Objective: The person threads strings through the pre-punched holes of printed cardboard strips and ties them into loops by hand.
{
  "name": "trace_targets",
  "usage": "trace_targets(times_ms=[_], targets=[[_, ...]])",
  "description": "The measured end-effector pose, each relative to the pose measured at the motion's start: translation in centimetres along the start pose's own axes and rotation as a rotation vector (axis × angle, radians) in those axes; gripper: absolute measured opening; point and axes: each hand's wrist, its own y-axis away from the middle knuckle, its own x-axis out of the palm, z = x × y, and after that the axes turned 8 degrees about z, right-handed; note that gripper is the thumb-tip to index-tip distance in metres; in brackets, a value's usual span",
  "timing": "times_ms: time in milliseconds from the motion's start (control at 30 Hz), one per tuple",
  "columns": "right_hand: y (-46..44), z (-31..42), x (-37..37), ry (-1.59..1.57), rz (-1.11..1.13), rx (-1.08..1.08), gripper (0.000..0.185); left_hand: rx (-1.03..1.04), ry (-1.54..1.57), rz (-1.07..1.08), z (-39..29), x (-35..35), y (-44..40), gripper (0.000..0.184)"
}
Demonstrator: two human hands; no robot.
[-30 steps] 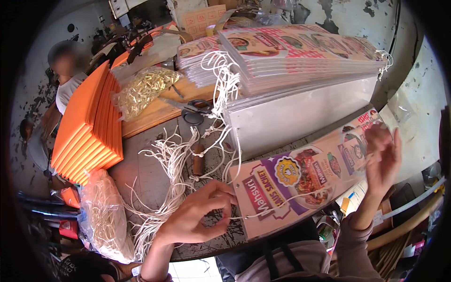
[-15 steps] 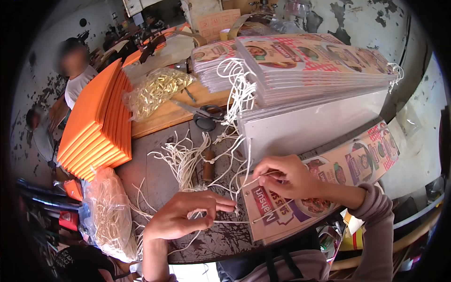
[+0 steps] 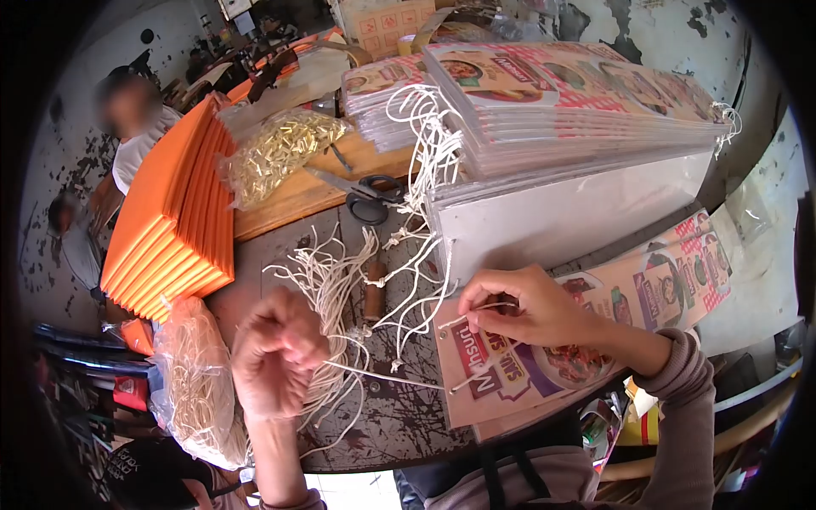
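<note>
The right hand (image 3: 531,310) pinches a thin white cord (image 3: 452,322) between thumb and forefinger, above a long printed cardboard panel (image 3: 633,310), whose middle it partly hides. The left hand (image 3: 279,357), blurred, has curled fingers; a second white cord (image 3: 387,375) runs from beside them to the panel, but I cannot tell whether they grip it.

Two clear plastic bags are in view: one (image 3: 183,321), just left of the left hand, contains cream strands (image 3: 200,399); the other (image 3: 228,174), beyond that hand, contains small gold-coloured tubes (image 3: 285,151). Between the hands lie one brown cylinder (image 3: 374,296) and a loose bundle of white cords (image 3: 331,280), too tangled to count. Beyond them rests one pair of black-handled scissors (image 3: 367,206).
</note>
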Motion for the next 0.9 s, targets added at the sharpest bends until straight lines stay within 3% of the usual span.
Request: trace_targets(times_ms=[67, 133, 200, 300, 400, 467, 567, 667, 700, 767, 900], targets=[[0.1, 0.1, 0.0, -0.003, 0.031, 0.041, 0.011, 0.013, -0.159, -0.009, -0.3, -0.1, 0.1, 0.005], [0.3, 1.4, 0.3, 0.063, 0.020, 0.070, 0.011, -0.136, -1.298, 0.255, 0.5, 0.4, 0.3, 0.005], [0.6, 1.8, 1.0, 0.134, 0.009, 0.098, 0.011, -0.464, -1.520, 0.258, 2.2, 2.1, 0.2, 0.007], [0.8, 0.9, 2.0, 0.447, -0.071, -0.134, 0.011, -0.579, -1.602, 0.311, 3.9, 1.4, 0.2, 0.012], [0.7, 1.5, 2.3, 0.528, -0.086, -0.156, 0.012, -0.654, -1.613, 0.248, 4.4, 1.5, 0.2, 0.022], [0.6, 1.8, 2.2, 0.564, -0.085, -0.153, 0.014, -0.292, -1.607, 0.263, 5.2, 0.7, 0.5, 0.028], [0.6, 1.7, 2.2, 0.627, -0.080, -0.166, 0.020, -0.139, -1.623, 0.068, 6.5, -0.8, 0.4, 0.028], [0.5, 1.7, 2.2, 0.670, -0.068, -0.197, 0.024, -0.106, -1.620, 0.130, 7.0, -1.7, 0.4, 0.034], [0.6, 1.6, 2.2, 0.686, -0.062, -0.207, 0.025, -0.106, -1.619, 0.132, 7.0, -1.3, 0.3, 0.034], [0.5, 1.6, 2.1, 0.677, -0.057, -0.223, 0.026, -0.326, -1.468, -0.021, 6.9, -0.2, 0.2, 0.042], [0.3, 1.4, 2.4, 0.717, -0.049, -0.256, 0.023, -0.295, -1.488, -0.040, 7.3, -0.9, 0.4, 0.050]])
